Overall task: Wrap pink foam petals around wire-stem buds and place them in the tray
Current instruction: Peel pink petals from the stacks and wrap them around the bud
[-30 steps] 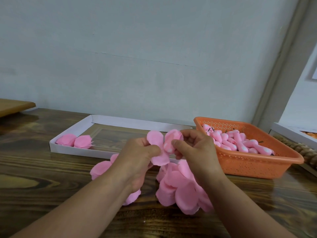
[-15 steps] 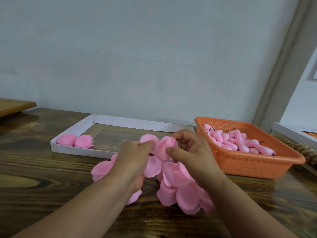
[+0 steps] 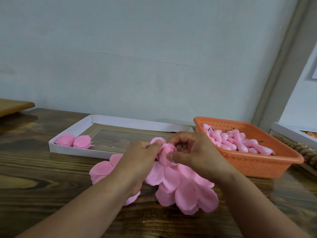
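Observation:
My left hand and my right hand meet over the table and both pinch one pink bud with foam petals curled round it; its wire stem is hidden. Under my hands lies a pile of loose pink foam petals. A shallow white tray sits behind to the left, with two wrapped pink flowers in its left corner. An orange basket on the right holds several pink wire-stem buds.
The dark wooden table runs up to a pale wall. A wooden board edge shows at far left. Behind the basket on the right stand a white box and a woven rope-like object.
The petals that stood spread above my fingers are now folded tighter round the bud. Both hands have dropped slightly and drawn closer together.

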Action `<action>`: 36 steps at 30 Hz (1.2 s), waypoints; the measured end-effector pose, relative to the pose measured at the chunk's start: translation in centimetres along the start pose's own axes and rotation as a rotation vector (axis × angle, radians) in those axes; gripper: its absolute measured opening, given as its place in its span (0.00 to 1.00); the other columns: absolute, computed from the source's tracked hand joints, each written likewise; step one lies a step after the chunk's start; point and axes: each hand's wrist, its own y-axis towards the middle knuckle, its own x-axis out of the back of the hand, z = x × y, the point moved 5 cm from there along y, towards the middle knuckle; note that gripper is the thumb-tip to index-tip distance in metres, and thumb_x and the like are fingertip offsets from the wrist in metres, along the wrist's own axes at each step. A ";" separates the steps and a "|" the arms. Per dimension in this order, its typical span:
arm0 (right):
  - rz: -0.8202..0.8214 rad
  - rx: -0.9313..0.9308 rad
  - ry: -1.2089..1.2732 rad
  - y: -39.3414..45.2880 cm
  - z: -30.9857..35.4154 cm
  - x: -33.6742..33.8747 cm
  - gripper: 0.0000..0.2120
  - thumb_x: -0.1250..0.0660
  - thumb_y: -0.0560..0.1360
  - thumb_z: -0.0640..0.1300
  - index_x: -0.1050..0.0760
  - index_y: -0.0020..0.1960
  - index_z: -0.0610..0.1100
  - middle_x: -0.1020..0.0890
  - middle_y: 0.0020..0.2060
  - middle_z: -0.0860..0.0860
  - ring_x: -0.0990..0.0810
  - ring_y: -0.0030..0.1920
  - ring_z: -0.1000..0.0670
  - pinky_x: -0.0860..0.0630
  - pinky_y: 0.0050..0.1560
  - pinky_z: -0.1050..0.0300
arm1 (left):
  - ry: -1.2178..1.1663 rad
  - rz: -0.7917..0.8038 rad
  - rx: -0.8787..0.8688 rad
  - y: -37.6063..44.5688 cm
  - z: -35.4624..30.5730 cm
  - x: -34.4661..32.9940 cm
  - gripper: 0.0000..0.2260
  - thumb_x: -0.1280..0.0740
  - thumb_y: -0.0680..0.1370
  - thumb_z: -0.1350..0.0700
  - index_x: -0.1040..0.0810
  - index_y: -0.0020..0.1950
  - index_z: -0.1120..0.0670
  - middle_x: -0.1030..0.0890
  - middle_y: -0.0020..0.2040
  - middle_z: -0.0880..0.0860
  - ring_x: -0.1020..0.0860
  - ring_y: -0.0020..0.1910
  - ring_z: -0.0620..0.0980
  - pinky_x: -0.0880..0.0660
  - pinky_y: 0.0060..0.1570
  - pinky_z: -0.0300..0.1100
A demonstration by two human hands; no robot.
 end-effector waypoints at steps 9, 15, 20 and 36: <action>-0.033 0.021 -0.040 0.1 0.2 -0.4 0.06 0.27 0.66 0.30 0.22 0.36 0.37 0.21 0.49 0.49 0.22 0.41 0.47 0.25 0.43 0.66 | 0.108 0.046 -0.077 -0.1 -0.6 -0.1 0.24 0.47 0.80 0.40 0.19 0.31 0.44 0.21 0.27 0.37 0.24 0.35 0.36 0.32 0.33 0.34; -0.073 0.021 -0.015 0.1 0.1 -0.5 0.11 0.27 0.67 0.31 0.23 0.36 0.45 0.19 0.40 0.43 0.24 0.35 0.49 0.24 0.38 0.54 | -0.023 0.085 0.005 -0.3 -0.4 -0.3 0.29 0.50 0.76 0.33 0.16 0.35 0.47 0.17 0.36 0.44 0.22 0.46 0.43 0.28 0.47 0.43; -0.095 -0.049 0.070 0.2 -0.4 -0.3 0.12 0.30 0.69 0.28 0.23 0.46 0.43 0.19 0.40 0.38 0.21 0.38 0.44 0.20 0.42 0.48 | -0.112 0.081 0.028 -0.1 -0.2 0.1 0.20 0.44 0.80 0.42 0.18 0.51 0.53 0.16 0.48 0.51 0.21 0.51 0.48 0.27 0.56 0.46; -0.093 -0.082 0.168 0.1 -0.7 -0.5 0.07 0.29 0.71 0.34 0.21 0.45 0.44 0.18 0.27 0.50 0.23 0.25 0.51 0.23 0.31 0.57 | -0.241 0.139 0.106 -0.2 0.0 -0.5 0.07 0.36 0.79 0.59 0.18 0.45 0.55 0.18 0.31 0.49 0.25 0.22 0.38 0.35 0.18 0.30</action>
